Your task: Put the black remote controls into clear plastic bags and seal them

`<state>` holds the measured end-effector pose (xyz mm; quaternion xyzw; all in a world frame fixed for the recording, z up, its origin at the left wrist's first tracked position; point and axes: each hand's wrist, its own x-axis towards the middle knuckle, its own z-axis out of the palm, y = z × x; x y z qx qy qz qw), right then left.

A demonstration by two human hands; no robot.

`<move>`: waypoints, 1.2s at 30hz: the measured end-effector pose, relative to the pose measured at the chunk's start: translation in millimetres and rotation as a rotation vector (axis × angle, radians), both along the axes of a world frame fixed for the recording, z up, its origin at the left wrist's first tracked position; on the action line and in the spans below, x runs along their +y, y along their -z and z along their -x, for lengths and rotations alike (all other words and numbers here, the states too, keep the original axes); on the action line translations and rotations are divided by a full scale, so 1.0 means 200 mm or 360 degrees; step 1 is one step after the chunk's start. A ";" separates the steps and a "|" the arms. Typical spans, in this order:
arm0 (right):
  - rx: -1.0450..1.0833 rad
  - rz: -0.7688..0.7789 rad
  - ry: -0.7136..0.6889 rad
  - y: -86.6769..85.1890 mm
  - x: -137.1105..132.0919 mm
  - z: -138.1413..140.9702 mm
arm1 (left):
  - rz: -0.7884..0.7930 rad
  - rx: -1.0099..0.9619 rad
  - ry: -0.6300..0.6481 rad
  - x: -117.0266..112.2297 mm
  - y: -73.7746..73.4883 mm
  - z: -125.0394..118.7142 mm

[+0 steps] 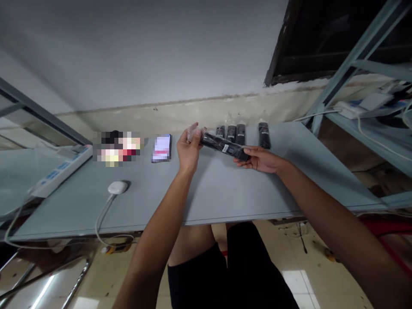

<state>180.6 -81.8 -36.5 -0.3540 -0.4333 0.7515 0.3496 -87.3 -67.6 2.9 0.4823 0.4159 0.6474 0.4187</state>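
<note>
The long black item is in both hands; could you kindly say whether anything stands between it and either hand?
Clear plastic wrap does at the left hand, which grips one end of the long black item. Whether wrap also lies under the right hand, at the other end, is unclear. Nothing else visibly intervenes.

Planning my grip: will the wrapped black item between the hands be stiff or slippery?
The wrapped black item is probably stiff, spanning straight between left hand and right hand. Its glossy clear film may slip; the film's loose end could crumple.
</note>
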 end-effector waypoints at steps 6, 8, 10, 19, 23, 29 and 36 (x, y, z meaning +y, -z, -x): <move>0.0011 -0.0046 -0.0010 -0.01 -0.01 0.01 | -0.0020 -0.0022 0.0026 0.00 0.00 -0.02; 0.0000 -0.0042 -0.0017 -0.02 -0.01 0.02 | -0.0054 -0.0074 0.0020 0.01 0.01 -0.02; -0.0008 -0.0033 -0.0028 -0.02 -0.01 0.01 | -0.0039 -0.0099 -0.0003 0.02 0.01 -0.01; 0.0070 0.0000 -0.0037 -0.02 0.00 -0.01 | 0.0040 -0.0146 -0.0138 0.06 0.03 0.06; 0.0005 -0.0041 0.0001 -0.01 0.01 -0.02 | -0.0025 -0.0001 -0.0287 0.08 0.05 0.09; -0.0077 -0.0115 0.0063 0.01 0.03 -0.04 | -0.0616 0.0916 -0.0460 -0.04 -0.05 0.05; -0.0123 -0.0163 -0.0079 -0.01 0.02 -0.06 | -0.0768 0.1681 0.0671 -0.07 0.02 -0.06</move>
